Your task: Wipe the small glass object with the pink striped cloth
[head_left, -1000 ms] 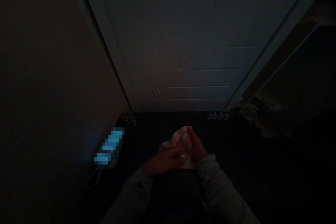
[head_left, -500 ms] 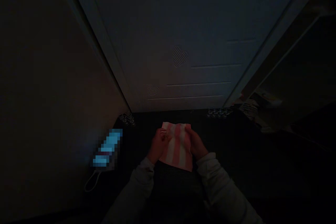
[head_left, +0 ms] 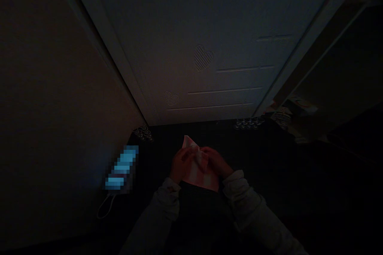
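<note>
I see striped cloth [head_left: 200,179] over dark desk [head_left: 275,179]; resting or lifted, cannot tell. Left hand [head_left: 181,162], right hand [head_left: 216,161]: fingers curled closed on its far part. Judgement: flap could slip or crease crooked; cause, limp fabric, dim light.

Dark tabletop [head_left: 275,179], pink-striped cloth [head_left: 199,178] centre, glowing device [head_left: 122,167] left, shiny clusters [head_left: 249,123] behind

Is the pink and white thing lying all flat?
No, the pink and white piece has its upper right corner folded over, with the left hand and right hand on it.
</note>
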{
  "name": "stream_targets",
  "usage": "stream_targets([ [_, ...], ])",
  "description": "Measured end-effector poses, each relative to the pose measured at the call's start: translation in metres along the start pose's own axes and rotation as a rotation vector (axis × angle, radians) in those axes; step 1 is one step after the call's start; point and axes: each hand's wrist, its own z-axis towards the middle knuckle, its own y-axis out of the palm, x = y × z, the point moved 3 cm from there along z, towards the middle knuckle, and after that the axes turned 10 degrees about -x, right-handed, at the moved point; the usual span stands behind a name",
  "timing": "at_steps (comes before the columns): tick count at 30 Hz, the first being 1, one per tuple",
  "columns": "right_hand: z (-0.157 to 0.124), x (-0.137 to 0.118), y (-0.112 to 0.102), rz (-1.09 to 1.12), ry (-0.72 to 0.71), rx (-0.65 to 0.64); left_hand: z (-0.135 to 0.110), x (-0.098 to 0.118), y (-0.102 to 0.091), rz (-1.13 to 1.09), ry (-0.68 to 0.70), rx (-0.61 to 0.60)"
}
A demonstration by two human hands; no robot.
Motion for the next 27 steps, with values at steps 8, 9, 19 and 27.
stream_targets([
  [8,-0.004,-0.004,0.011,-0.144,-0.085,-0.037,-0.003,0.009,0.003,0.115,0.124,-0.09],
  [9,-0.004,-0.004,0.011,-0.149,-0.084,-0.035,-0.003,0.009,0.004,0.131,0.144,-0.111],
  [19,-0.005,-0.007,0.017,-0.099,-0.049,-0.022,-0.002,0.006,0.007,0.205,0.15,-0.129],
  [27,-0.003,-0.006,0.012,-0.301,-0.127,-0.027,-0.002,0.006,0.008,0.215,0.16,-0.187],
])
